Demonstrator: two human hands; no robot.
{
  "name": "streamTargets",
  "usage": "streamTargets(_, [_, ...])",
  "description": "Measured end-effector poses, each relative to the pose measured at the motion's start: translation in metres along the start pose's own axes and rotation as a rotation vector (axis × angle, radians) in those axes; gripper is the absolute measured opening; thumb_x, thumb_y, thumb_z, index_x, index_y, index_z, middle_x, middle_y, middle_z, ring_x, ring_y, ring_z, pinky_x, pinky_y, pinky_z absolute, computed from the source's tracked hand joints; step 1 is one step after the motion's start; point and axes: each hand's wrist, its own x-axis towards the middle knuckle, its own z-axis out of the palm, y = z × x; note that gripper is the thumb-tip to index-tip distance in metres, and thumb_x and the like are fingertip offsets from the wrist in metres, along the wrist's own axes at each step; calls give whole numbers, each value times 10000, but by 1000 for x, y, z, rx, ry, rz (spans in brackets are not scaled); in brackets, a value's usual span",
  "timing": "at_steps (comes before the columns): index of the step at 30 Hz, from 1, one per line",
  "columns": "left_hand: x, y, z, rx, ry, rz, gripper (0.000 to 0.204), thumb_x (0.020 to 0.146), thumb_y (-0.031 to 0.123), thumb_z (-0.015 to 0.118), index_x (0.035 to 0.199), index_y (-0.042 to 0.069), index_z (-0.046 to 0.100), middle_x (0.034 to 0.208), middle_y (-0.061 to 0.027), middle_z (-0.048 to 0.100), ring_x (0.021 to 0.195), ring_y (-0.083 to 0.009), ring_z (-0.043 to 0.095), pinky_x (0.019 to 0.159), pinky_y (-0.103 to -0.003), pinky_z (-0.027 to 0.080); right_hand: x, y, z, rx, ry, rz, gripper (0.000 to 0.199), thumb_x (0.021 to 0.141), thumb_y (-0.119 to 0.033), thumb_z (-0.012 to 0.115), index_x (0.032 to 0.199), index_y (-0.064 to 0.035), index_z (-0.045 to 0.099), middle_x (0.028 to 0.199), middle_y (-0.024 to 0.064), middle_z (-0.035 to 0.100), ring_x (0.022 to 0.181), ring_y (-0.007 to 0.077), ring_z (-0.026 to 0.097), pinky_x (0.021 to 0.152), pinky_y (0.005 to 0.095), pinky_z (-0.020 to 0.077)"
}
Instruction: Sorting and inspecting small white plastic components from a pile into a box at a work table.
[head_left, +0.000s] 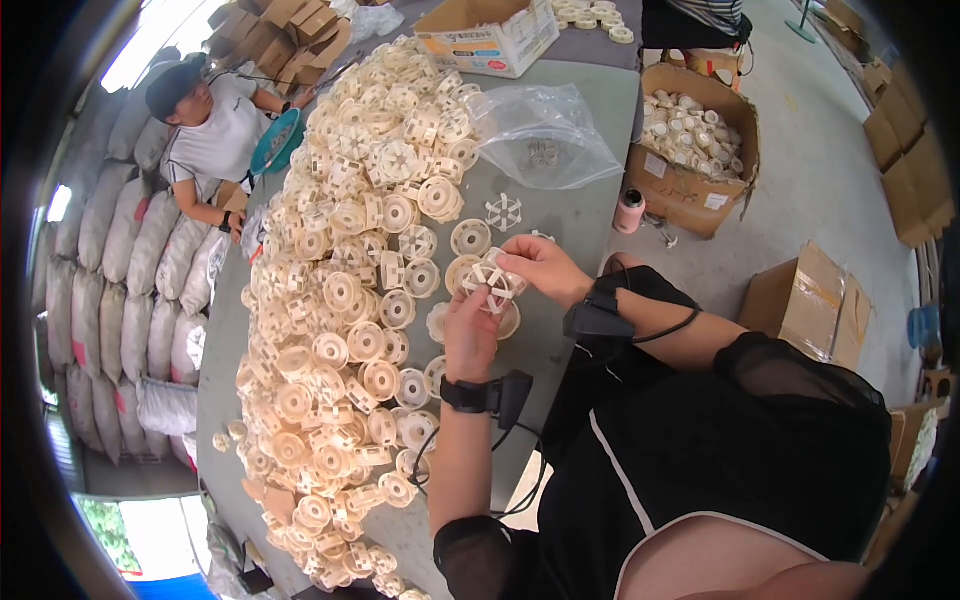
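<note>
Between my two hands is a white spoked plastic wheel part [497,296], held over the table. My left hand [471,338] grips it from the near side, fingers closed. The fingers of my right hand [546,266] pinch its far right edge. Under and around the hands lie several round cream plastic parts, among them a ring-shaped one [470,238]. A loose white spoked piece [503,211] rests beyond my right hand. To the left spreads a large heap of cream plastic wheel parts [340,290].
A clear plastic bag [548,135] with small pieces lies on the grey table [535,395]. Behind it stands an open carton [490,40]. On the floor at right are a carton of round parts [690,190] and a pink bottle [629,212]. A co-worker [215,125] sits across, beside a teal basin [277,143].
</note>
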Motion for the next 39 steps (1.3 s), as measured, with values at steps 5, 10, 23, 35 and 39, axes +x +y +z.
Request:
streamTargets(5, [2,2,16,69,46,48,247,810,54,520,1052,46,469,1036,-60,540,921,-161,532,793,-314,437,12,7,0,-77,89,-8,227,827,-232,570,900,-20,533,749,-1,552,642,53,505,531,201,419])
streamTargets(10, [0,8,22,108,-50,67,353,783,23,507,1130,51,450,1040,-49,528,907,-142,515,753,-267,405,13,-3,-3,131,163,302,258,847,-330,513,906,-81,542,762,-10,561,600,66,518,454,198,368])
streamTargets(23, [29,0,-12,852,72,340,220,782,83,580,987,6,553,859,-37,591,735,-83,562,627,-198,448,21,6,-7,143,49,472,231,839,-329,520,886,-108,567,729,-26,588,562,42,518,424,176,365])
streamTargets(35, [84,23,20,878,91,-101,216,764,174,620,891,18,543,802,-29,574,655,-113,570,543,-205,430,5,-4,-57,785,250,308,296,876,-319,408,1061,-117,520,966,4,599,772,111,574,443,188,371])
streamTargets(39, [132,17,42,849,-60,-104,279,732,184,637,920,-5,552,769,-31,577,650,-110,566,553,-208,440,0,-5,-69,774,266,282,299,873,-329,410,1054,-124,532,955,-13,602,789,99,577,443,181,377])
